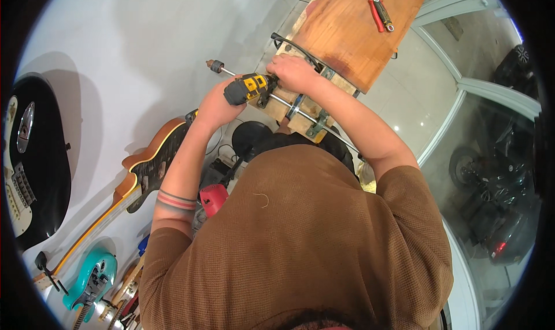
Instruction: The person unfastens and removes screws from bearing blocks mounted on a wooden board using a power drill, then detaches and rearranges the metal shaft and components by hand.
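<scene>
Wall (185,35): white, running along the left side
Against the wall: a black guitar (52,128) at far left, a wood-edged guitar (159,156) slanting to its right, a teal guitar (89,278) lower down
Floor (410,93): pale and glossy
Glass (468,52): large panes at right, set in a white frame (497,100)
Beyond the glass: a dark motorcycle (485,180), a red light (498,249) near it
Light: small bright spots reflected on the floor, soft shadows on the wall
</scene>
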The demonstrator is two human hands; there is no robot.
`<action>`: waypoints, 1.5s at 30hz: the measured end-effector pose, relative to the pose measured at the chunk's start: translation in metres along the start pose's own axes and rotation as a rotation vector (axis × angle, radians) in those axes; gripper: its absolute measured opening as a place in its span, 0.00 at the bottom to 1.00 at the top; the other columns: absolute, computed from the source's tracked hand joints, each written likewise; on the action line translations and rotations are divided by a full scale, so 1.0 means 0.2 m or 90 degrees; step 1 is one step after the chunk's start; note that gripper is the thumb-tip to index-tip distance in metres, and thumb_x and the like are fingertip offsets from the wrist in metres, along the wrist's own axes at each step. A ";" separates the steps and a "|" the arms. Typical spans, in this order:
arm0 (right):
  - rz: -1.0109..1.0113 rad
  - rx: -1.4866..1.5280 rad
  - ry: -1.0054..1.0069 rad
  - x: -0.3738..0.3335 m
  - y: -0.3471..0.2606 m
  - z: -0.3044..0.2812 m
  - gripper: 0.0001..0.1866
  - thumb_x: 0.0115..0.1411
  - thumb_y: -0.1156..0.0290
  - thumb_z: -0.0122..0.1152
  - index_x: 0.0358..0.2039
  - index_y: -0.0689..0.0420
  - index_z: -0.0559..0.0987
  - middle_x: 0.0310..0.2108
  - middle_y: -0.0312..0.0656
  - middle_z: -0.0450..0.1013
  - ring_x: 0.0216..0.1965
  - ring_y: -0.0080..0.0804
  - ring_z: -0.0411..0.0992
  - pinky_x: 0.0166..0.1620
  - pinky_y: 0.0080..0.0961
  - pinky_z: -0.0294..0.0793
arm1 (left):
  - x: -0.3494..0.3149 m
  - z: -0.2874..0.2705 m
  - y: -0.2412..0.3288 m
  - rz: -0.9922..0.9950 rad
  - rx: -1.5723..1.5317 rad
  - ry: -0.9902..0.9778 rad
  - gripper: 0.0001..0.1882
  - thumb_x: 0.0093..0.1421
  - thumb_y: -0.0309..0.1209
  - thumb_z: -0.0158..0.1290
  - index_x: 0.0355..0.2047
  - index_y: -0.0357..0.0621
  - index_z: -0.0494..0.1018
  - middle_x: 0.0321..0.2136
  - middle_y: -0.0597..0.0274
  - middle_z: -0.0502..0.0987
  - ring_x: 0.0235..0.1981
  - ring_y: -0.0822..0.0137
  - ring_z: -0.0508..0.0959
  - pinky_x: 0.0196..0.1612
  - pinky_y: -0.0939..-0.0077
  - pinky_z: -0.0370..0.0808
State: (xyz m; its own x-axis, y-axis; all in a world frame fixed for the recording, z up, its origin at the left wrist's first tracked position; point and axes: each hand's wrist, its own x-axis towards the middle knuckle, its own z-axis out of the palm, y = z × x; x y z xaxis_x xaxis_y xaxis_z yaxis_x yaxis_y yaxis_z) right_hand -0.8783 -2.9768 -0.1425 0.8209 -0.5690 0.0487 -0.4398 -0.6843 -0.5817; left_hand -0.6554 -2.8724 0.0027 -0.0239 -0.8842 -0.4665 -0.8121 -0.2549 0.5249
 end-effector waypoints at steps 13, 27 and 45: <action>-0.045 -0.044 -0.101 0.09 0.04 0.01 0.15 0.57 0.75 0.69 0.45 0.54 0.81 0.42 0.44 0.81 0.51 0.48 0.81 0.53 0.46 0.82 | -0.05 0.04 -0.04 -0.076 -0.065 0.020 0.27 0.56 0.28 0.64 0.58 0.46 0.79 0.47 0.47 0.87 0.49 0.43 0.85 0.54 0.57 0.82; -0.146 -0.113 -0.108 0.13 0.06 0.05 0.07 0.58 0.73 0.66 0.38 0.54 0.84 0.40 0.43 0.83 0.50 0.46 0.81 0.53 0.43 0.82 | -0.36 0.09 -0.06 -0.082 -0.245 0.118 0.31 0.57 0.22 0.66 0.63 0.44 0.79 0.49 0.52 0.88 0.51 0.55 0.87 0.58 0.65 0.80; -0.149 -0.043 -0.090 0.08 0.05 0.07 0.09 0.55 0.73 0.67 0.38 0.55 0.83 0.39 0.42 0.79 0.50 0.46 0.79 0.54 0.43 0.81 | -0.53 0.33 -0.21 -0.127 -0.221 0.115 0.34 0.57 0.22 0.66 0.66 0.54 0.78 0.53 0.54 0.87 0.56 0.48 0.86 0.58 0.64 0.80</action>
State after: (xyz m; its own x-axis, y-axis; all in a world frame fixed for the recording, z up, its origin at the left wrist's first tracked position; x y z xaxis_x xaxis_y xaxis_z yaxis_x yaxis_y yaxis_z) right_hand -0.8650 -2.9863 -0.1598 0.9433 -0.3267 0.0590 -0.2524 -0.8212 -0.5118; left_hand -0.6570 -2.7416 -0.0161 0.2408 -0.8511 -0.4666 -0.5451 -0.5163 0.6605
